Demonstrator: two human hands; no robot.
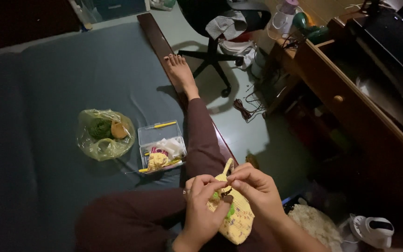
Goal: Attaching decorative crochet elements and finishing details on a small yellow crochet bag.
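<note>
A small yellow crochet bag (236, 219) sits over the person's lap. The left hand (201, 210) cups it from below, fingers closed on it, to keep it steady. The right hand (257, 189) pinches its top edge tight. On the bed (47, 84) nearby lie a clear plastic box (162, 145) with yellow yarn, and a see-through bag (104, 134) of green yarn.

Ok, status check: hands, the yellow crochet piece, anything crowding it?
Left hand and right hand both pinching the yellow crochet piece over the lap. Clear plastic box and yarn bag lie apart on the mattress. Nothing crowding.
</note>
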